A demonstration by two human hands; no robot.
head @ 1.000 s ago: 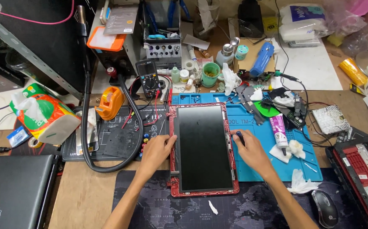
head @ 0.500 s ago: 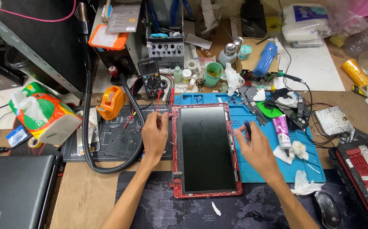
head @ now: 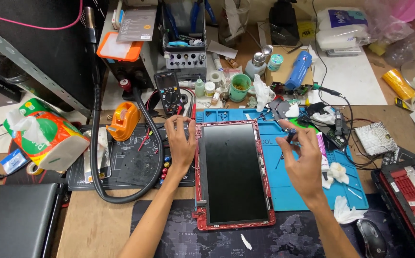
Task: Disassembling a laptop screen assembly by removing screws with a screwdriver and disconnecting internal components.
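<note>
Laptop screen panel in red frame [head: 235, 174], flat on blue mat [head: 312, 191] mid-counter. Left hand [head: 180, 143] open, fingers spread on frame's upper left edge. Right hand [head: 303, 160] pinching small dark screwdriver [head: 289, 137] beside right edge. Best done vertical, frame braced firmly.

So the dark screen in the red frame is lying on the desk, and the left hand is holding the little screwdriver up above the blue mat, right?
Nearly. The head view shows the right hand holding the little screwdriver above the blue mat. The left hand rests at the top left corner of the dark screen, which does lie on the desk in its red frame.
</note>
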